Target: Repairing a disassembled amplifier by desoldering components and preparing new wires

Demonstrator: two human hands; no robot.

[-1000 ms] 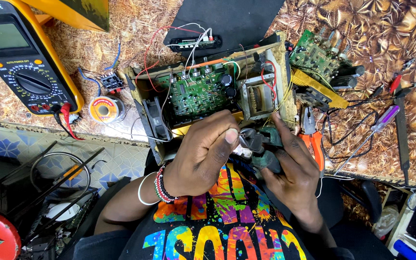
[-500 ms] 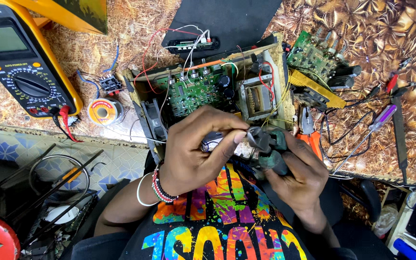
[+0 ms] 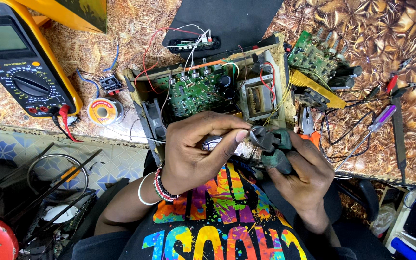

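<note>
The left hand point(image 3: 193, 154) is curled, and its thumb and forefinger are pressed together on the near end of a small dark plug-like part point(image 3: 262, 138). The right hand point(image 3: 304, 175) is closed around a dark green tool point(image 3: 278, 151), gripping its body from below, so the part and the tool meet between the two hands, just in front of the person's chest. Whether the green tool clamps the part or only touches it, I cannot tell.

Just beyond the hands stands an open wooden case point(image 3: 280, 62) on the desk point(image 3: 400, 58); it holds a green circuit board point(image 3: 196, 91) and a grey transformer point(image 3: 258, 98), with red, white and yellow wires around them. To the right of the right hand lie orange-handled pliers point(image 3: 309, 127) and a screwdriver with a purple handle point(image 3: 379, 120). Far to the left of the left hand rest a yellow multimeter point(image 3: 22, 67) and, nearer, a small spool of solder wire point(image 3: 104, 110). The left wrist wears beaded bracelets point(image 3: 162, 185).
</note>
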